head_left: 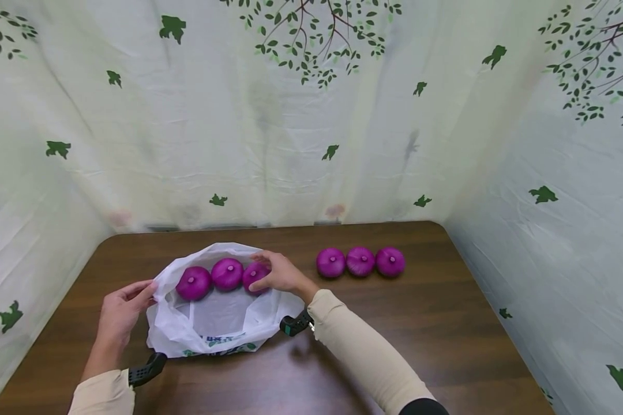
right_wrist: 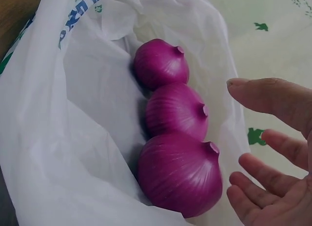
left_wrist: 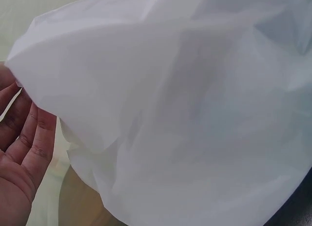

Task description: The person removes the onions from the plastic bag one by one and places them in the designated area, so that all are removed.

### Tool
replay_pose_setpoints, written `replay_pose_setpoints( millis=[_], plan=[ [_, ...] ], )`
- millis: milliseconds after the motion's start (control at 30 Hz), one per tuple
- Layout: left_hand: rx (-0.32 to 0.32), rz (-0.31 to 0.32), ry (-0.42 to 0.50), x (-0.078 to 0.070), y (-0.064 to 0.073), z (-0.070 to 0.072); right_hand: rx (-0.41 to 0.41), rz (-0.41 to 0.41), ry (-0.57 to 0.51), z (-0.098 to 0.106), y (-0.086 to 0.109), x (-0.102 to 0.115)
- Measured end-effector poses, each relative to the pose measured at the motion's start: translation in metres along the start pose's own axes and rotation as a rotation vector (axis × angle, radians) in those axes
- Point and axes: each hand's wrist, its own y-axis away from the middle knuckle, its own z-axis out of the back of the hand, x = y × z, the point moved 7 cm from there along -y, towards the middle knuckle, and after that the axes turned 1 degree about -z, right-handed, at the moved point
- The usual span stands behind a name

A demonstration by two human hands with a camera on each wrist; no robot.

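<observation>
A white plastic bag lies with its mouth wide, and three purple onions sit in a row inside it: a left onion, a middle onion and a right onion. My left hand pinches the bag's left rim between thumb and fingers. Over the bag's right side, my right hand is beside the right onion. The right wrist view shows its fingers spread, with a gap between them and the nearest onion. White plastic fills most of the left wrist view, hiding the onions there.
To the right of the bag, three more purple onions stand in a row on the brown wooden table: one onion, a second onion and a third onion. Leaf-printed pale curtains enclose the table's back and sides.
</observation>
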Motion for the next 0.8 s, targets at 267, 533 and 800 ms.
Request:
replay_pose_setpoints(
  millis=[267,533,800],
  plan=[
    [-0.004,0.017,-0.021,-0.001,0.000,-0.001,-0.037,-0.049,0.035,-0.002,-0.003,-0.006],
    [-0.009,0.004,-0.007,-0.002,0.000,-0.001,-0.077,-0.073,0.158,-0.002,-0.004,-0.010],
    [-0.013,-0.010,0.048,-0.002,-0.001,-0.002,-0.086,-0.108,0.152,-0.003,-0.007,-0.019]
  ],
)
